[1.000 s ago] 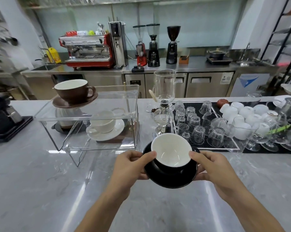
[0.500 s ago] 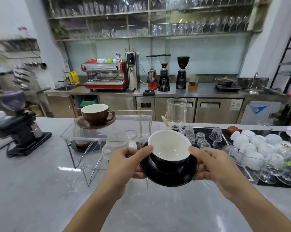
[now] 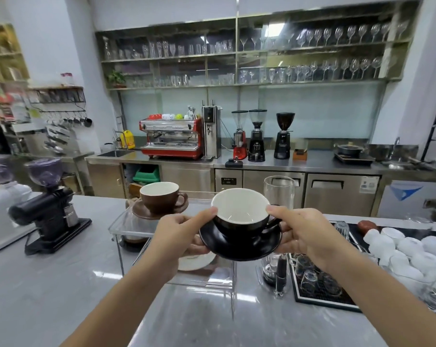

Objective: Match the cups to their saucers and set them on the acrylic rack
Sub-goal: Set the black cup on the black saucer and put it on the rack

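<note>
A black cup (image 3: 242, 225) with a white inside sits on a black saucer (image 3: 239, 245). My left hand (image 3: 179, 236) and my right hand (image 3: 302, 234) hold the pair from either side, thumbs on the cup's rim, above the right half of the clear acrylic rack (image 3: 116, 225). On the rack's top at the left stands a brown cup (image 3: 159, 197) on a brown saucer (image 3: 146, 212). A white saucer (image 3: 196, 261) shows on the lower level, mostly hidden by my left hand.
A glass siphon brewer (image 3: 278, 196) stands just right of the rack. A black mat (image 3: 319, 294) with upturned glasses and several white cups (image 3: 407, 249) lies at the right. A black grinder (image 3: 49, 209) stands at the left on the grey counter (image 3: 49, 296).
Both hands have lifted the black cup and saucer up and forward, from in front of the rack to over its top right. The view has tilted upward.
</note>
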A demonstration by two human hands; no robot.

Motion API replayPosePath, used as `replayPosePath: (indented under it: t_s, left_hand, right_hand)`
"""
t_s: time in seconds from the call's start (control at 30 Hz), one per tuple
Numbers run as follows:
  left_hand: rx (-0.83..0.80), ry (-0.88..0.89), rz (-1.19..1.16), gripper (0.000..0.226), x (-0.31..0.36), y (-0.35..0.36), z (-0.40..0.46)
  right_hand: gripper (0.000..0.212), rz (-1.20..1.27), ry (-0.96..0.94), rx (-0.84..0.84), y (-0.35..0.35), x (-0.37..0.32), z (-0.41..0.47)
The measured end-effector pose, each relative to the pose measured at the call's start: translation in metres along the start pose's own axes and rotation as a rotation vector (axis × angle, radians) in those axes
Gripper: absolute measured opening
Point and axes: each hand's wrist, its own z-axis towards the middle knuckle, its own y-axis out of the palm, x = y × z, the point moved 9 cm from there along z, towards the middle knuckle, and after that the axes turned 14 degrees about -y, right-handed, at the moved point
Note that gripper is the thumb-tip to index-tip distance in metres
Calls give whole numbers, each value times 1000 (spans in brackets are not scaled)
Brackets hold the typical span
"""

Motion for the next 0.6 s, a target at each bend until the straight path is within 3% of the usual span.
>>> replayPosePath:
  t_s: [0.37,0.6]
  left_hand:
    - [61,-53,-23,37,23,-28,36]
    - [110,-115,-40,53,22,-41,65]
  right_hand:
    - [44,-62,65,-74,26,-4,71]
    - [44,-125,77,-84,35,2,109]
